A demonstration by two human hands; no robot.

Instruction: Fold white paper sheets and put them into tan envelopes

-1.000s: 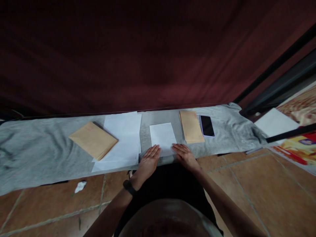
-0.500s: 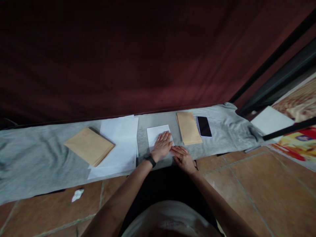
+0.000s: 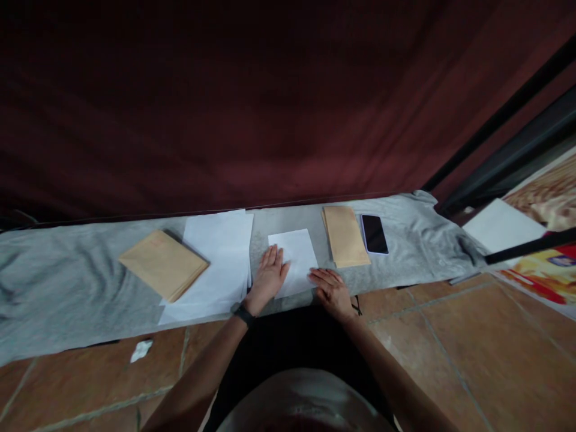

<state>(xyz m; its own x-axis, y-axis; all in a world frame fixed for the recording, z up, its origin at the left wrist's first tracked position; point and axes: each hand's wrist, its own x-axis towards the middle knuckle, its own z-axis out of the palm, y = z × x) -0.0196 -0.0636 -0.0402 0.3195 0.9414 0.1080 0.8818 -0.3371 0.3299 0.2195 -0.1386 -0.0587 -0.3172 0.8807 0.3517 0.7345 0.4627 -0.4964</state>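
A white folded sheet (image 3: 297, 255) lies on the grey cloth (image 3: 67, 282) in front of me. My left hand (image 3: 269, 277) rests flat on the sheet's left edge, fingers stretched out, a dark band on the wrist. My right hand (image 3: 330, 288) lies flat at the sheet's lower right corner, fingers extended toward the left. Neither hand holds anything.
A stack of white paper (image 3: 220, 255) lies left of the sheet, with a pile of brown envelopes (image 3: 162, 264) overlapping it. Another brown envelope pile (image 3: 344, 236) and a dark phone (image 3: 374, 234) lie to the right. A crumpled scrap (image 3: 141, 350) sits on the tiled floor.
My left hand has slid from the middle of the white sheet to its left edge. The right hand stays at the lower right corner.
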